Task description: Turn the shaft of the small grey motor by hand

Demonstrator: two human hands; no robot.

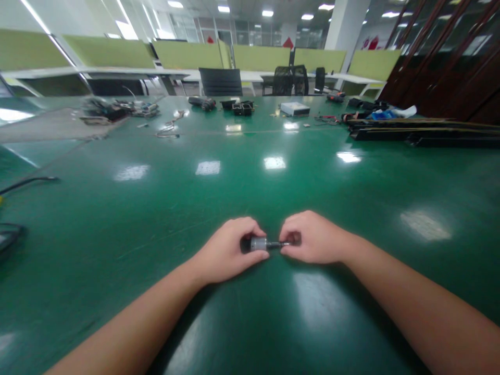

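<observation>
Near the lower middle of the head view, a small grey-and-black cylinder (258, 244) with a thin dark shaft lies level between my hands. It looks like a little motor, but its exact kind is not clear. My left hand (230, 249) is closed round the thick body, thumb on the near side and fingers on the far side. On the shaft's right end, the thumb and fingertips of my right hand (310, 238) are pinched together. The shaft's tip is partly hidden by those fingers. Both hands are at the green tabletop (250, 192).
Along the far edge stand a silver box (295, 109), black parts (242, 108) and a tangle of cables (117, 108). Long black strips (422, 130) are stacked at the right. A black cable (31, 181) reaches in from the left. Beyond is a chair (221, 82).
</observation>
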